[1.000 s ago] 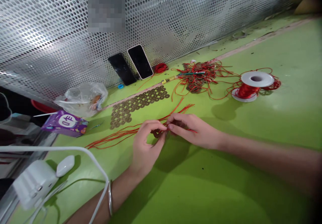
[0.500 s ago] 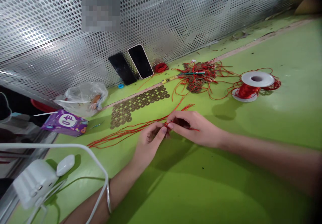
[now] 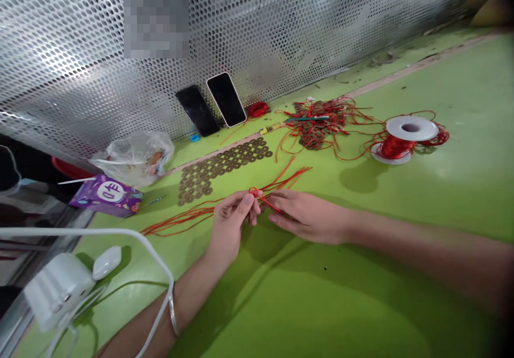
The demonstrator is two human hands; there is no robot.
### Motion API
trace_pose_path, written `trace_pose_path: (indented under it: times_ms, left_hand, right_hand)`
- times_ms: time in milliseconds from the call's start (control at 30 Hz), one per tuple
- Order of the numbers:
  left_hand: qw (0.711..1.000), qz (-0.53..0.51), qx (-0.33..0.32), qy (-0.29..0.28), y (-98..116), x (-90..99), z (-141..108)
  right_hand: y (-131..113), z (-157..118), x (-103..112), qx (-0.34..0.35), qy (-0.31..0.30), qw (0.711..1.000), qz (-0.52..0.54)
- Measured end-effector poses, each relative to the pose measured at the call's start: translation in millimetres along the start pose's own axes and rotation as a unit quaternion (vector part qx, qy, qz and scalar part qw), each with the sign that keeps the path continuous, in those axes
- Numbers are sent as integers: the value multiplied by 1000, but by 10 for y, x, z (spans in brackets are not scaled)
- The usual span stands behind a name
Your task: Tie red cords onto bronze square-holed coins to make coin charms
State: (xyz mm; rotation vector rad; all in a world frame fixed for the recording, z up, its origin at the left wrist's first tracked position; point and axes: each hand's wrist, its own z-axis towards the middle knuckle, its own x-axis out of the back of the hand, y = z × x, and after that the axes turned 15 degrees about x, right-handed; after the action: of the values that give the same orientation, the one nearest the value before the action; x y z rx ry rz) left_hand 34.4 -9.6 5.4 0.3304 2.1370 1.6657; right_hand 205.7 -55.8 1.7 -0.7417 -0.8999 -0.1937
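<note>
My left hand (image 3: 231, 218) pinches a red cord between thumb and forefinger. A small loop (image 3: 253, 191) of that cord stands up above the fingertips. From the loop the cord slants down to my right hand (image 3: 307, 214), whose bent fingers close around it just to the right. Behind both hands a bundle of cut red cords (image 3: 180, 218) lies on the green table. Beyond it, holed brass-coloured coins (image 3: 217, 168) are laid out in rows. Whether a coin is in my fingers, I cannot make out.
A spool of red cord (image 3: 401, 138) stands at the right. Corded coins (image 3: 315, 127) are heaped at the back. Two phones (image 3: 227, 99) lean on the perforated metal panel. At the left are a purple box (image 3: 108, 196), a plastic bag (image 3: 134, 157) and a white charger (image 3: 60, 291) with a cable.
My hands have moved apart a little, the left one shifting left. A cord loop now shows above the left fingertips, and the right fingers have slid back along the cord.
</note>
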Motion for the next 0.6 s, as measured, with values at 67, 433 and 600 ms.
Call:
trace_pose_path:
  times_ms: [67,433,600]
  left_hand:
    - [1000,-8,-3,7,9,-3,1]
    - [995,16,8,98,-45,-14,5]
    - [994,12,11,104,-45,-15,9]
  right_hand:
    - [8,7,-5,8,-27,999,-19]
    - [-135,-32,32,69,83,994,-20]
    - [-157,-39,73,92,141,986,-6]
